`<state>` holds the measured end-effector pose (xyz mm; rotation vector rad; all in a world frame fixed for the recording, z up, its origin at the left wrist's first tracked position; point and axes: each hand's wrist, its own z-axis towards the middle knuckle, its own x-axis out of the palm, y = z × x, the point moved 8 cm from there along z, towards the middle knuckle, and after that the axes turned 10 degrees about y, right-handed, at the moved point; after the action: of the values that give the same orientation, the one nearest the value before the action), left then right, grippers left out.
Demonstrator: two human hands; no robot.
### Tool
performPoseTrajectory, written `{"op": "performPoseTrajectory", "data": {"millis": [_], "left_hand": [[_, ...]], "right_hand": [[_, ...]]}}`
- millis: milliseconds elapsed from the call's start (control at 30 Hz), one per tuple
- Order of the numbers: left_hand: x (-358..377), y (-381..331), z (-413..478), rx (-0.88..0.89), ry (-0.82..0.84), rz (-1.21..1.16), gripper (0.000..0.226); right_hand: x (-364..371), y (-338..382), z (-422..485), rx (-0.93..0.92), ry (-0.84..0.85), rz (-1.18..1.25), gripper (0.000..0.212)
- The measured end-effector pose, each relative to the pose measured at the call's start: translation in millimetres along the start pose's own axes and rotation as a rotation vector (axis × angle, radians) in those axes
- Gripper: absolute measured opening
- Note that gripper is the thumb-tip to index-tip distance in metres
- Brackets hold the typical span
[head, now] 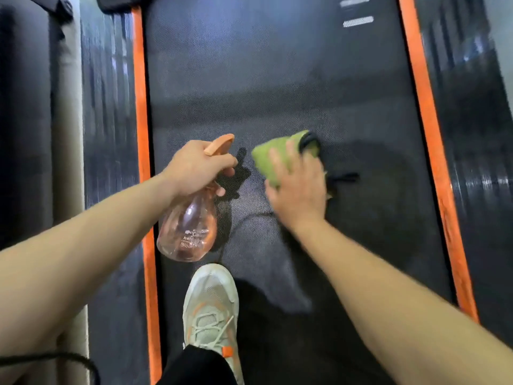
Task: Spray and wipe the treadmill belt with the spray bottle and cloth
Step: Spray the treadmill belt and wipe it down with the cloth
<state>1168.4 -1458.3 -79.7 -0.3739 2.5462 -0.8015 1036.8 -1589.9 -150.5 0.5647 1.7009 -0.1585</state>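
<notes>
The dark treadmill belt runs up the middle of the view between two orange strips. My left hand grips the neck of a clear orange spray bottle, whose orange nozzle points toward the belt. My right hand lies flat on a green cloth and presses it onto the belt; the cloth has a dark edge at its right side. The right hand is blurred.
My pale sneaker stands on the near end of the belt. Orange strips and dark side rails flank the belt. Two white marks sit far up on the belt. A dark cord crosses the bottom left.
</notes>
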Motion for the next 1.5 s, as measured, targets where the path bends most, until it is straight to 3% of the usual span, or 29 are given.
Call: {"op": "performPoseTrajectory", "data": {"millis": [100,200,267,333,433,500,567,633,700,800,900,1000,1100,1233,1500], "left_hand": [[-1,-4,3,-0.015,0.005,0.022,0.035],[-4,-6,4,-0.007,-0.012,0.037,0.025],[-6,-4,5,0.002,-0.023,0.017,0.016],[-5,0,4,-0.004,-0.014,0.001,0.014],[-2,1,5,-0.009,0.003,0.061,0.018],[4,-5,7,-0.019,0.034,0.083,0.03],[14,-12,12,-0.011,0.073,0.12,0.034],[30,-20,17,-0.004,0.132,0.157,0.038],[43,-26,21,0.013,0.17,0.213,0.037],[59,-38,27,0.045,0.213,0.26,0.03],[71,-50,32,0.058,0.23,0.272,0.027],[92,-65,35,0.052,0.26,0.336,0.038],[125,-74,37,0.082,0.349,0.469,0.02],[151,-81,29,0.122,0.428,0.573,0.008],[188,-81,10,0.093,0.54,0.695,0.02]], "right_hand": [[34,49,-60,-0.423,0.125,-0.045,0.079],[25,32,-20,-0.557,0.109,-0.086,0.069],[-1,12,43,-0.418,0.02,-0.055,0.066],[-23,-7,94,-0.139,-0.014,0.003,0.065],[-20,3,87,0.054,-0.036,0.095,0.065],[-1,19,29,-0.029,-0.025,0.147,0.072],[23,31,-39,-0.228,0.06,0.089,0.076],[29,8,-62,-0.353,0.106,0.03,0.074],[9,-50,-30,-0.225,0.004,0.019,0.068],[-35,-147,26,0.154,-0.091,0.054,0.063],[-35,-141,7,0.325,-0.142,0.132,0.065],[-3,-82,-69,0.244,-0.059,0.114,0.078],[30,-50,-147,0.109,0.038,0.082,0.089],[49,-47,-216,0.207,0.044,0.068,0.091],[47,-46,-232,0.24,0.011,0.093,0.089]]}}
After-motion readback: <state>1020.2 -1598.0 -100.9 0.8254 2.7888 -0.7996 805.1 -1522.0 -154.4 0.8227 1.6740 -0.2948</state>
